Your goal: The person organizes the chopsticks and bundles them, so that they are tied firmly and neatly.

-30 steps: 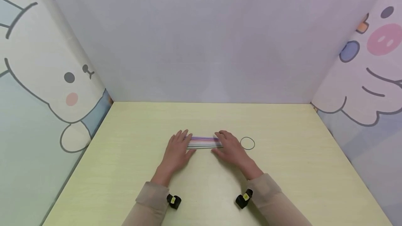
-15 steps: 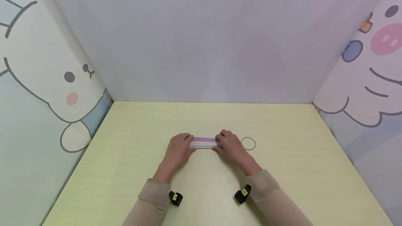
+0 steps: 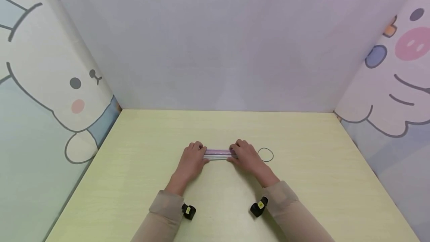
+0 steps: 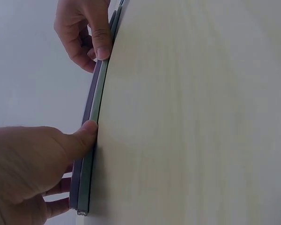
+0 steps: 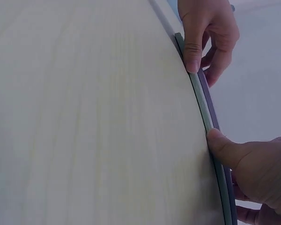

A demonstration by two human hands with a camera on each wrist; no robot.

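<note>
A row of slim, straight coloured sticks (image 3: 219, 155), purple, pink, pale and green, lies crosswise on the table. My left hand (image 3: 190, 160) grips its left end, thumb on the near side and fingers on the far side. Near the other end my right hand (image 3: 248, 157) holds it the same way. In the left wrist view a green stick (image 4: 100, 91) runs along the near side beside a dark purple one. Both thumbs press on this green stick (image 5: 202, 101) in the right wrist view. My hands hide the stick ends in the head view.
A thin dark ring (image 3: 265, 154), like a rubber band, lies just right of my right hand. The pale wooden table (image 3: 151, 130) meets a plain grey wall (image 3: 221, 47) at the back. Side walls with cartoon animals stand left and right.
My left fingers have gone from spread to curled round the sticks. The row has narrowed, its far purple side drawn toward the near side. My right hand has stayed nearly in place.
</note>
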